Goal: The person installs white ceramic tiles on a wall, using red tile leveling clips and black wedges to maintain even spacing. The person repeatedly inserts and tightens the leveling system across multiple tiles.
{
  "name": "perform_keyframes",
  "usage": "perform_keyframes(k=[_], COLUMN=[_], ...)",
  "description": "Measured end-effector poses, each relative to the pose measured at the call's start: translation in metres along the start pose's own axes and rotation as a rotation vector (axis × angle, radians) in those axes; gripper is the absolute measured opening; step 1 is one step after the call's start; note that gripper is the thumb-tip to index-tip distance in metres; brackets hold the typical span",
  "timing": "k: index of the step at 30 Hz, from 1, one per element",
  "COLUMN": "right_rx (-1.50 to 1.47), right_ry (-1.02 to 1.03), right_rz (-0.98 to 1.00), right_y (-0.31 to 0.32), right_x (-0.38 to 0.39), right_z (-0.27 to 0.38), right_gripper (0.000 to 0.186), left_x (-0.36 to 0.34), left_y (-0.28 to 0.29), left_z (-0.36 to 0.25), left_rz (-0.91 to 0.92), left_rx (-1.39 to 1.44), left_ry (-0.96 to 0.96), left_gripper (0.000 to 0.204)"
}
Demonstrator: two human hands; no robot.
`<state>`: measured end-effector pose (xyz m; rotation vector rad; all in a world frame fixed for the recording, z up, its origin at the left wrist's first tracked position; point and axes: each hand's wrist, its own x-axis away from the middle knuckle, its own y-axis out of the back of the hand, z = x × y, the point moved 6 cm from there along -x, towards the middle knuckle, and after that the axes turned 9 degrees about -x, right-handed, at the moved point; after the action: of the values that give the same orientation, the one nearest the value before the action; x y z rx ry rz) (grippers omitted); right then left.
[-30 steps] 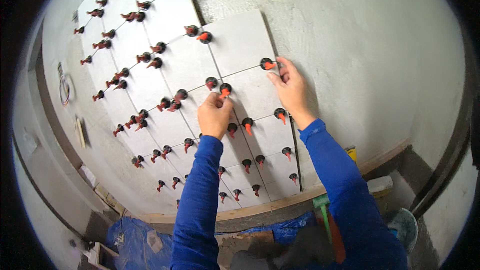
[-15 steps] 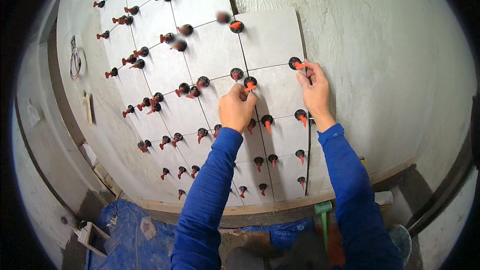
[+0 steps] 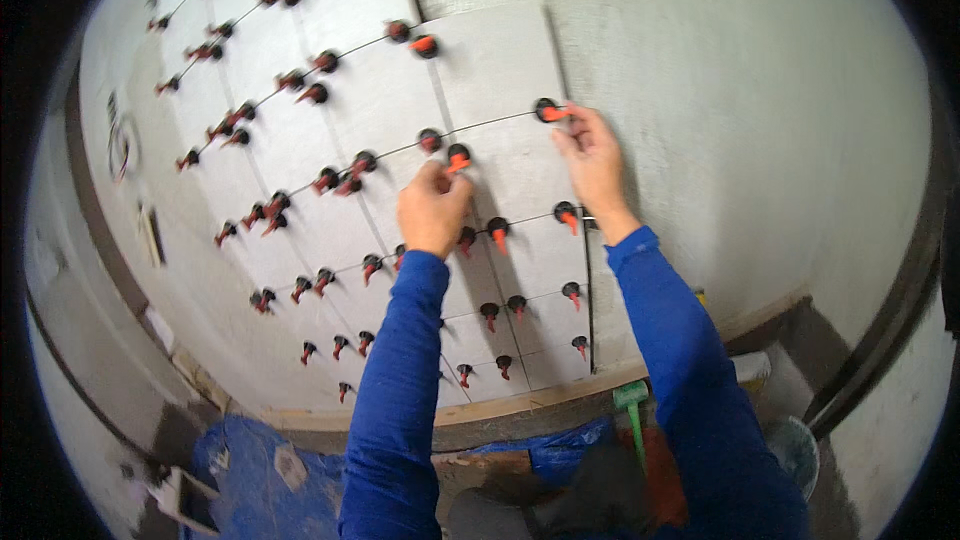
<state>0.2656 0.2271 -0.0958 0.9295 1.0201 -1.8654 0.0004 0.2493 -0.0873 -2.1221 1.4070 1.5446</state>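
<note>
Left hand: the left hand (image 3: 434, 212), near the middle of the frame, has its fingers bunched and pinches the orange handle of the centre clip (image 3: 458, 157).
Right hand: the right hand (image 3: 596, 162), right of centre, has thumb and forefinger at the orange handle of the edge clip (image 3: 547, 110); whether they close firmly on it cannot be told.
Centre clip: a black round base with an orange handle, set on an upright joint just below a cross joint.
Edge clip: of the same kind, at the right end of that cross joint, by the border of the tiling.
Sleeves: blue sleeves (image 3: 395, 370) cover both forearms, which rise from the lower edge.
Tiles: pale tiles (image 3: 490, 65) cover the wall from upper left to lower centre, their right border stepped.
Other clips: red-handled clips (image 3: 372, 266) stud the joints in rows; some are blurred.
Bare wall: grey-green plaster (image 3: 730, 110) fills the upper right.
Batten: a wooden strip (image 3: 480, 409) runs below the tiles.
Cable: a loose coil (image 3: 122, 155) hangs at left.
Floor: a blue sheet (image 3: 250, 470) lies at lower left; a green-headed tool (image 3: 632, 396) and a bucket (image 3: 797, 455) stand out at lower right.
</note>
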Motion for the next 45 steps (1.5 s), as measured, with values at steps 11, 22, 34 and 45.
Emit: perform_keyframes(k=[11,22,34,45], right_rx=[0.122,0.218,1.289,1.762], right_ry=[-0.036,-0.112,-0.9,-1.529], right_rz=[-0.123,-0.413,-0.371,0.583], right_y=[0.06,0.191,0.48,0.604], right_x=[0.026,0.173,0.413,0.6], right_z=[0.046,0.078,0.155,0.07], right_gripper=[0.061,0.048,0.031,0.035], left_x=[0.001,-0.004,-0.003,0.0], left_y=[-0.006,-0.006,-0.004,-0.003], left_z=[0.002,0.007,0.001,0.004], left_rz=[0.084,0.107,0.114,0.088], left_rx=[0.26,0.302,0.314,0.289], left_ry=[0.021,-0.048,0.024,0.09], left_gripper=[0.013,0.014,0.014,0.018])
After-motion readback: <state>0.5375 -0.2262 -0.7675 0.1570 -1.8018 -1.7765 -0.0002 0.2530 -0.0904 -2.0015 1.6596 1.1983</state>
